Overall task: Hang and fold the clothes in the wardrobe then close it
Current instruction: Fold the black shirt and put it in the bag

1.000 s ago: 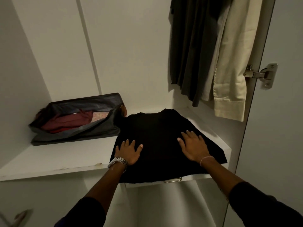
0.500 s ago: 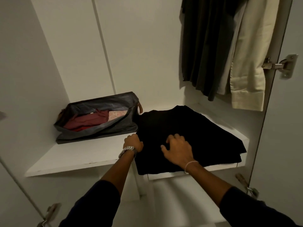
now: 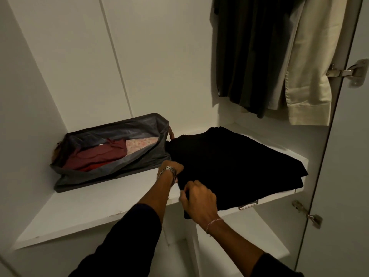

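1. Black garment (image 3: 229, 166) lies folded on the white shelf (image 3: 99, 204), its front edge hanging slightly over the shelf's lip, long axis running from near-left to far-right.
2. Left hand (image 3: 169, 170) grips the garment's left edge with curled fingers; right hand (image 3: 199, 198) pinches the near-left corner. Both sit at that side, so the cloth extends rightward and away from each grip.
3. Grey storage bag (image 3: 111, 148) sits just left; hanging clothes (image 3: 259, 56) above right.
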